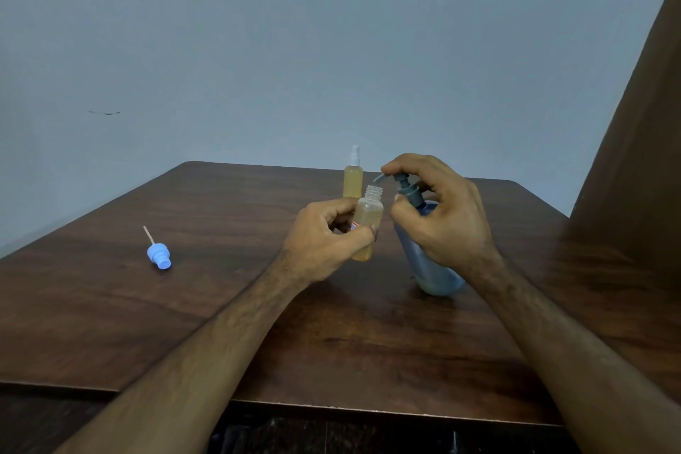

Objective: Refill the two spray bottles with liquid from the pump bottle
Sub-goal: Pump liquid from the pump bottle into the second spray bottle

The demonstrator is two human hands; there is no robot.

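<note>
My left hand grips an uncapped small spray bottle with yellowish liquid, its open neck just below the pump spout. My right hand is curled round the grey pump head of the blue pump bottle, which leans to the left on the table, fingers over the top of the pump. A second spray bottle with a white sprayer cap and yellow liquid stands upright behind the held one. The blue sprayer cap with its thin dip tube lies on the table at the left.
The dark wooden table ends at a front edge near me and a back edge by a pale blue wall. A brown wooden panel rises at the right.
</note>
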